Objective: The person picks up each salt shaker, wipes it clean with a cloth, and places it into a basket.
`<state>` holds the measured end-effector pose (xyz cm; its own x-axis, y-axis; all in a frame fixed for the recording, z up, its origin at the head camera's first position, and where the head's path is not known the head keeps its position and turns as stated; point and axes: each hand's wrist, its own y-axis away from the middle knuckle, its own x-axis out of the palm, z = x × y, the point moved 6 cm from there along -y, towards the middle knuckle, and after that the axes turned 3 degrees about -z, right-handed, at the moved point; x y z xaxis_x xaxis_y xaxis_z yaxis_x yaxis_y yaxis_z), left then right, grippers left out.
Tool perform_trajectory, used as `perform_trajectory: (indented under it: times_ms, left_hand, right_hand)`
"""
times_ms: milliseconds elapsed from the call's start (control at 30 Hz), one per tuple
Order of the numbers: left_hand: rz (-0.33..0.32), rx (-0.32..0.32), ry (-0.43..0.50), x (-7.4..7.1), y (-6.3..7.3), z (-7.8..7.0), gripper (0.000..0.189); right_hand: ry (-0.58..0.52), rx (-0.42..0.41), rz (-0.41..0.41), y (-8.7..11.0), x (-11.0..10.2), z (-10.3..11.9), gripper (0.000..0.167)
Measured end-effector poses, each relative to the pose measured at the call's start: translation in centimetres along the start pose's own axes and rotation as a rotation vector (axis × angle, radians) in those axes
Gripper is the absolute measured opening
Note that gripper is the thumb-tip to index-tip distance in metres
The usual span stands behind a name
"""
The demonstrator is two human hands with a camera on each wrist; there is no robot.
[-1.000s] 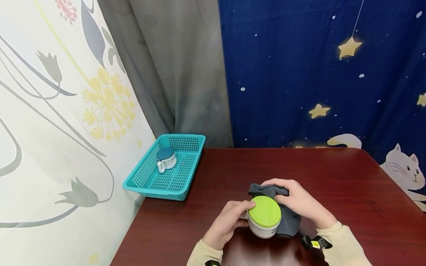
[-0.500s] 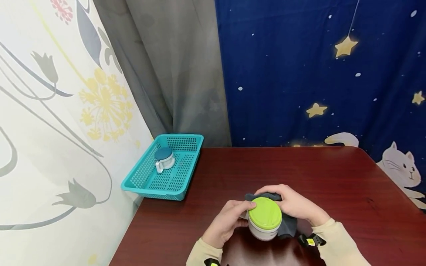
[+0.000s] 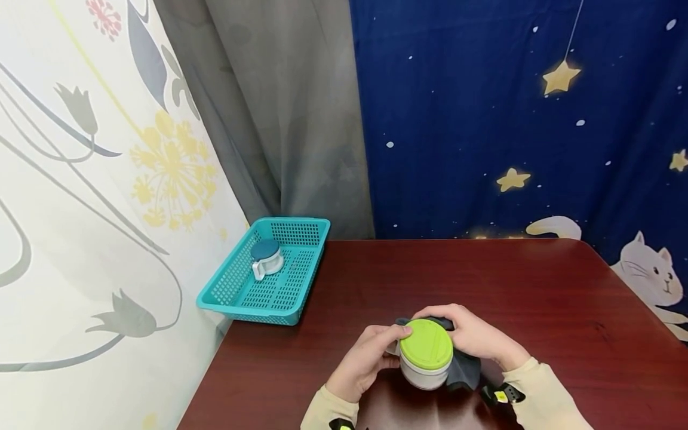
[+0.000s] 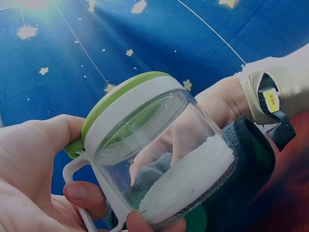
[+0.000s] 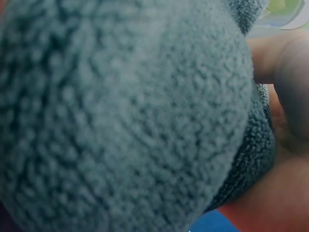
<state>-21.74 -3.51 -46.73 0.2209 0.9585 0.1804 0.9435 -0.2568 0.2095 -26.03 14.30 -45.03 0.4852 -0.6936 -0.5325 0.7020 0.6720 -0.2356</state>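
A clear seasoning jar (image 4: 159, 159) with a green lid (image 3: 427, 344) and a white handle is held up over the table's near part. White grains lie tilted inside it. My left hand (image 3: 368, 359) grips the handle (image 4: 72, 169), its thumb on the lid's edge. On the jar's far right side, my right hand (image 3: 475, 335) holds a dark grey cloth (image 5: 125, 116) against the jar. Most of the cloth is behind the jar in the head view, while it fills much of the right wrist view. Some right fingers show through the glass in the left wrist view.
A turquoise basket (image 3: 295, 315) stands at the table's back left, by the patterned wall. Inside it is another jar (image 3: 267, 258) with a blue lid and white handle. A dark red table (image 3: 516, 280) extends behind and right of my hands.
My right hand has moved slightly left and down along the jar with the cloth, which now shows less above the lid. The left hand and jar stay nearly in place.
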Motion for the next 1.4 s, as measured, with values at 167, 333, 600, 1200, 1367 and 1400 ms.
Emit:
perform_trajectory:
  times_ms: [167, 333, 600, 1200, 1367, 1400]
  left_hand:
    - [0.007, -0.008, 0.018, -0.1, 0.0, 0.2, 0.022]
    - [0.033, -0.006, 0.034, -0.2, -0.1, 0.2, 0.026]
    - [0.1, -0.03, 0.048, 0.5, 0.2, 0.5, 0.024]
    - [0.054, 0.016, 0.116, -0.5, 1.0, -1.3, 0.023]
    - [0.013, 0.028, 0.152, -1.3, 0.7, -1.1, 0.021]
    - [0.011, 0.029, 0.157, -1.4, 0.6, -1.1, 0.021]
  right_hand:
    - [-0.008, 0.031, -0.015, 0.1, 0.0, 0.0, 0.029]
    - [-0.008, 0.034, -0.07, 0.2, -0.4, 0.5, 0.03]
    - [-0.146, -0.003, -0.064, 0.0, -1.1, 1.6, 0.037]
    - [-0.121, -0.001, -0.063, -0.1, 0.3, 1.4, 0.039]
    - [-0.034, -0.004, -0.071, 0.5, 1.2, 0.9, 0.043]
    - [-0.019, -0.002, -0.077, 0.5, 1.2, 0.8, 0.044]
